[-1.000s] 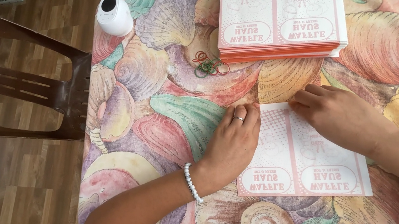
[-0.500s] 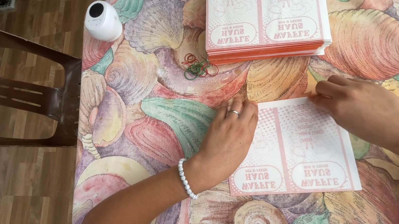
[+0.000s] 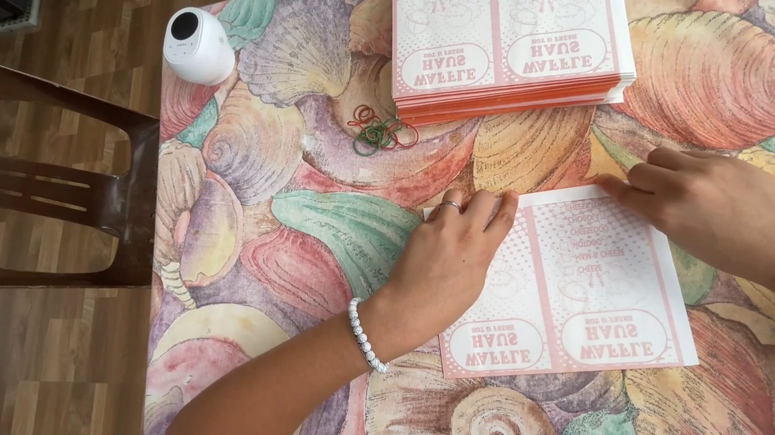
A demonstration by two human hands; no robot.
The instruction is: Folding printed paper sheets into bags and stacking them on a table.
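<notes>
Left hand (image 3: 447, 261) lies flat, fingers together, pressing the near-left part of the single pink-and-white printed sheet (image 3: 590, 286) on the shell-patterned desk (image 3: 305, 226), while the right hand (image 3: 712, 208) rests loosely curled at the sheet's far right corner, neither grip closed around anything. The sheet lies directly under both hands, its long side running left to right, with the left hand covering more of it. Further off, the stack of matching sheets (image 3: 509, 38) sits just beyond, rubber bands (image 3: 379, 131) beside it, a small white camera (image 3: 198, 44) at the desk's edge.
</notes>
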